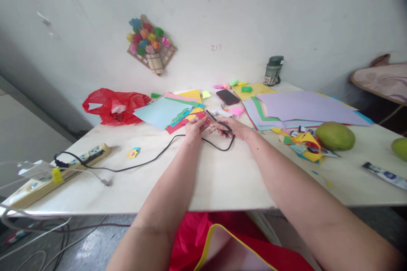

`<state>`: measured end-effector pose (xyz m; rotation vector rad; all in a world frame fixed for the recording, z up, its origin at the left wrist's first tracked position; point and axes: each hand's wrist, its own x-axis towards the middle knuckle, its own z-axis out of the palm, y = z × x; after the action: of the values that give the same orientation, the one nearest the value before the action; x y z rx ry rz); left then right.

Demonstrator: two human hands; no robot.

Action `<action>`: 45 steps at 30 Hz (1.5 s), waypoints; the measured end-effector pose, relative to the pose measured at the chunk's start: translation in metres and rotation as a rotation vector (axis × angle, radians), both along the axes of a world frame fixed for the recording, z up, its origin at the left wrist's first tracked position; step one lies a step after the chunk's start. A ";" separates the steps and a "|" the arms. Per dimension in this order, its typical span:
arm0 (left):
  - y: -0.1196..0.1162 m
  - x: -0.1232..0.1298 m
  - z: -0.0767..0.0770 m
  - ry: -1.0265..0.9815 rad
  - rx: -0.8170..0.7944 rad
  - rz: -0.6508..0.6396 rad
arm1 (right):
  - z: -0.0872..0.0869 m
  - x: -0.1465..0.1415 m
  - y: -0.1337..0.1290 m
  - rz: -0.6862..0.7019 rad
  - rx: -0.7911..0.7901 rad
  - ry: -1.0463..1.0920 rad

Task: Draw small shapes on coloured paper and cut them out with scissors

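Note:
My right hand point(227, 127) is closed round a pair of black-handled scissors point(211, 115), whose blades point up and left. Close beside it, my left hand point(195, 128) is closed, its fingers pinching what looks like a small piece of red paper near the scissors. Tiny red paper scraps point(212, 129) lie below the blades. Just beyond my left hand are cut strips of red paper point(174, 127) and a wavy green strip point(180, 116). A white and pink glue gun point(222, 112) lies behind the scissors, and its black cord point(159, 159) seems to run under my hands.
Light blue paper point(162, 112) and a red plastic bag point(117, 108) are at left, a phone point(227, 97) behind. Purple sheets point(305, 106), paper scraps point(307, 144) and a green mango point(335, 136) are at right. A power strip point(85, 159) and a paper flower point(133, 153) lie front left.

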<state>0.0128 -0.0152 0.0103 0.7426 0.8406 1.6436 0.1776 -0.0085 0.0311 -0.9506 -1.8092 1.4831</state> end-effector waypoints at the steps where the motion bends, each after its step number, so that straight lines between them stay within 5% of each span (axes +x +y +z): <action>1: 0.000 0.000 0.000 0.003 -0.002 0.001 | 0.000 0.001 0.000 0.003 0.007 0.009; 11: -0.002 -0.001 0.002 0.054 -0.019 -0.045 | -0.010 0.003 0.011 -0.119 0.004 0.235; 27: -0.004 -0.002 0.003 0.267 -0.002 -0.265 | 0.000 -0.008 0.010 -0.401 -0.026 0.404; 36: 0.002 -0.006 0.005 0.137 -0.075 -0.255 | 0.006 -0.011 0.004 -0.428 -0.028 0.377; 45: -0.002 -0.005 0.001 0.321 -0.012 -0.270 | 0.000 -0.012 0.008 -0.400 -0.014 0.311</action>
<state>0.0077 -0.0172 0.0116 1.0810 0.9281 1.2960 0.1655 -0.0007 0.0315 -0.9603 -1.3000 1.3063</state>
